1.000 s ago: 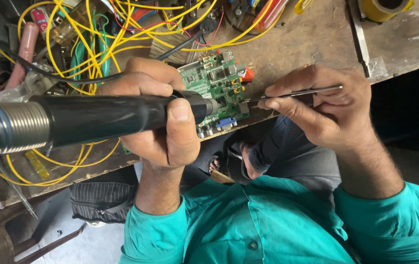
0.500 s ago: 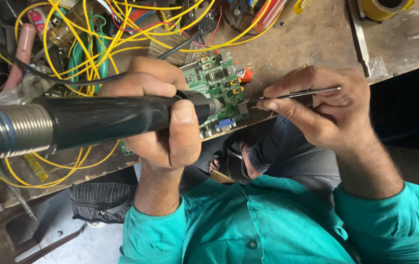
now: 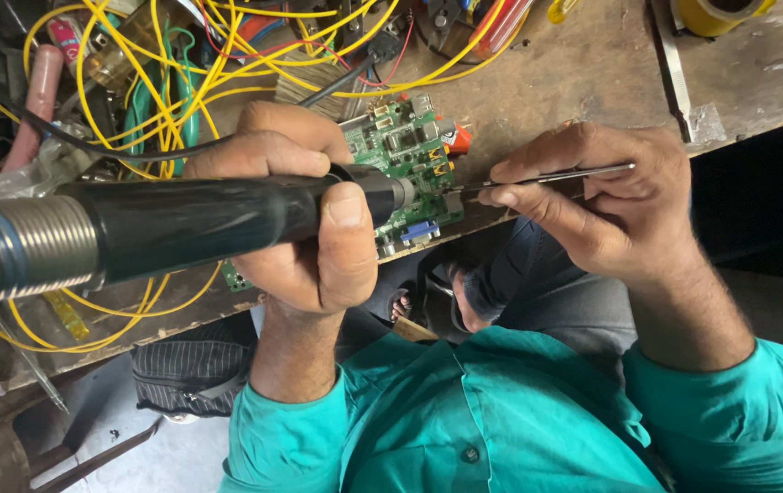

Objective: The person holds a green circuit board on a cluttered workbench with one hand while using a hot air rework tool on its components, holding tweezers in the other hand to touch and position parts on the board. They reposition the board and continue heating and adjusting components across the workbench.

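My left hand (image 3: pixel 296 215) grips a thick black hot-air tool (image 3: pixel 182 219) with a ribbed metal hose at its back end. Its nozzle points at the near edge of a green circuit board (image 3: pixel 405 146) lying on the wooden bench. My right hand (image 3: pixel 610 205) pinches thin metal tweezers (image 3: pixel 547 175). Their tips hold a small part right at the nozzle, by the board's near right corner. Both my sleeves are teal.
A tangle of yellow wires (image 3: pixel 154 73) covers the left of the bench (image 3: pixel 574 73), mixed with red and green leads and a pink-handled tool (image 3: pixel 31 100). A yellow tape roll (image 3: pixel 720 14) sits far right. Below the bench edge are my knees and a striped bag (image 3: pixel 186 370).
Both hands and the tools hold nearly the same position; only a slight shift of the hot-air tool toward the board.
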Motion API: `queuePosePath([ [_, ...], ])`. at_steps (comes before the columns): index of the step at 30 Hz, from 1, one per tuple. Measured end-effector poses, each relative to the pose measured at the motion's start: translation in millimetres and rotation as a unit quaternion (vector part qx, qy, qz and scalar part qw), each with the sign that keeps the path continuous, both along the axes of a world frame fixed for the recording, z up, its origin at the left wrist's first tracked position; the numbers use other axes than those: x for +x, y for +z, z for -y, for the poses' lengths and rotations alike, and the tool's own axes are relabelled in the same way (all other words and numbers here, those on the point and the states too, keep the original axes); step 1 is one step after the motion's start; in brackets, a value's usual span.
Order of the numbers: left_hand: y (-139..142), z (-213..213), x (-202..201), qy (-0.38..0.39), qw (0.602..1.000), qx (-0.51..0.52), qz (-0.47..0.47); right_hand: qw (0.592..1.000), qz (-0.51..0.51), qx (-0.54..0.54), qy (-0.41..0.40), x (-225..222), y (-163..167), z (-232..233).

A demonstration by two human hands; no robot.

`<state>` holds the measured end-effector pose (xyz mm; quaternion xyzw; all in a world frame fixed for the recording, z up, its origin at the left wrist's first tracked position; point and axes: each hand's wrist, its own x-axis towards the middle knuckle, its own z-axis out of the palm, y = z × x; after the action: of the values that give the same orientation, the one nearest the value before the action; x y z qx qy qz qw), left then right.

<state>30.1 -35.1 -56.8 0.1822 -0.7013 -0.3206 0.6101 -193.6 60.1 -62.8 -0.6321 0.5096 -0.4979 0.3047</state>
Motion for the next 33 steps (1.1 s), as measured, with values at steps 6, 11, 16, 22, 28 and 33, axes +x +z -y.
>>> queuePosePath([
  [6,-3,0,-1,0.005,1.000,-0.001,-0.004,1.000,-0.004,-0.006,-0.001,-1,1,0],
  [11,-4,1,0,0.013,1.000,-0.008,-0.006,0.999,-0.035,-0.015,-0.008,-1,1,1],
  [16,-6,3,-2,0.031,0.999,-0.033,-0.014,0.999,-0.037,-0.018,-0.008,-1,1,1],
  [22,-7,2,0,0.038,0.999,-0.031,-0.016,0.999,-0.034,-0.019,-0.009,-2,1,1],
  [28,-10,3,-2,0.053,0.997,-0.046,-0.039,1.000,-0.006,-0.022,0.007,-1,0,2],
  [33,-11,4,-1,0.057,0.996,-0.053,-0.045,1.000,-0.010,-0.028,0.006,-1,0,1],
])
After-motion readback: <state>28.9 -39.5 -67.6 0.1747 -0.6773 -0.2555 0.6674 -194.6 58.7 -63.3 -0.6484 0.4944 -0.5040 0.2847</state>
